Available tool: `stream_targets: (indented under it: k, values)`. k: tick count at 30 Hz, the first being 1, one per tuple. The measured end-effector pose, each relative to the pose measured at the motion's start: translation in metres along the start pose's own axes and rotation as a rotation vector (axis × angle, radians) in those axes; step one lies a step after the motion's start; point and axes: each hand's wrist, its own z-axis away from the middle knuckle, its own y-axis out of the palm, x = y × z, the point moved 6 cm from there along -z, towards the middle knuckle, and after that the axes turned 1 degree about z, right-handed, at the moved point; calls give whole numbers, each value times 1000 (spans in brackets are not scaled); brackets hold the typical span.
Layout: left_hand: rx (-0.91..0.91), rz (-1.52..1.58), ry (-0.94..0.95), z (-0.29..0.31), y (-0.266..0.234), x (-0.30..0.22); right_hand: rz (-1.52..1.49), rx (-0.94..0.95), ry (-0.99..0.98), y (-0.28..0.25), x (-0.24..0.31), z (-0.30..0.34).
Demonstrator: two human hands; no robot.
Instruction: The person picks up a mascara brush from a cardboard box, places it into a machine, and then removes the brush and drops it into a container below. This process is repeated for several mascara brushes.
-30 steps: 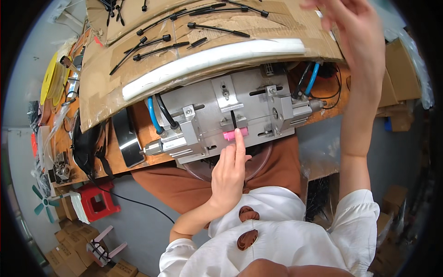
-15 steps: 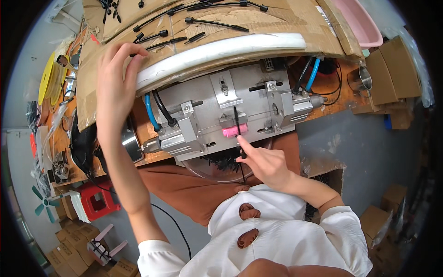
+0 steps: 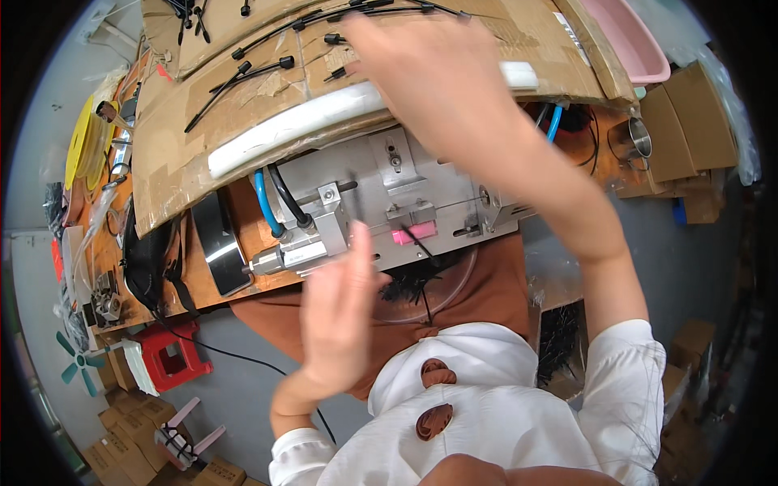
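Observation:
My left hand (image 3: 336,316), smeared by motion, is in front of the metal fixture's left end. A thin dark rod (image 3: 354,198) blurs upward from its closed fingertips. My right hand (image 3: 429,69) reaches far over the cardboard, above the black capped rods (image 3: 243,73); its fingers are too blurred to read. At the middle of the metal fixture (image 3: 356,202) sits a pink block (image 3: 415,233), with another black rod (image 3: 420,244) lying tilted across it. My right forearm hides the fixture's right part.
A white padded strip (image 3: 300,121) edges the cardboard (image 3: 174,162). Blue hose (image 3: 263,202) and black hose (image 3: 289,194) run to the left clamp. A dark phone-like slab (image 3: 220,251) lies left of it. Below the fixture, a clear bowl (image 3: 462,283) holds black pieces.
My left hand came down from the cardboard to the fixture's front. My right hand left the pink block and swung up over the cardboard. The rod on the block now lies tilted.

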Motion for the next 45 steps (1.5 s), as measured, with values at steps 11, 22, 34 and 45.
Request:
stream_targets:
  k: [11, 22, 34, 45]
  values:
    - [99, -36, -120, 13, 76, -35, -715, 229, 512, -46, -57, -15]
    - [-204, -151, -201, -112, -21, 34, -612, 64, 306, -16, 60, 196]
    - [183, 269, -204, -211, -47, 109, -581, 190, 302, 5, 67, 185]
    - [-228, 543, -116, -113, -60, 62, -34, 97, 224, 5, -116, 9]
